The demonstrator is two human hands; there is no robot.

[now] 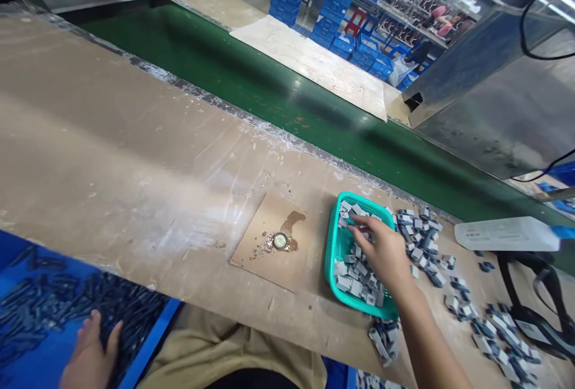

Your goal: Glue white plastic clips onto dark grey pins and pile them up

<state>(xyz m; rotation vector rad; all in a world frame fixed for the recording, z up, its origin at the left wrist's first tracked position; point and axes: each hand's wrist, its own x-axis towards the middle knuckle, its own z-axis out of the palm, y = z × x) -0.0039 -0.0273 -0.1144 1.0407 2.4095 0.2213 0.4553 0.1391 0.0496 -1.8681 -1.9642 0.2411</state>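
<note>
My right hand (381, 248) reaches into a teal plastic basket (331, 239) on the worn wooden bench, fingertips pinched on small grey parts (354, 284) that lie in it. More of these grey and dark parts (422, 239) are spread over the bench to the right of the basket. My left hand (90, 350) rests low at the left, fingers spread on dark parts (54, 311) heaped in a blue crate (148, 341) beside my lap.
A cardboard square (269, 245) with a small round cap (280, 240) and a brown stain lies left of the basket. A green conveyor belt (269, 90) runs behind the bench. A white bottle (507, 234) and black cable (534, 299) lie at right.
</note>
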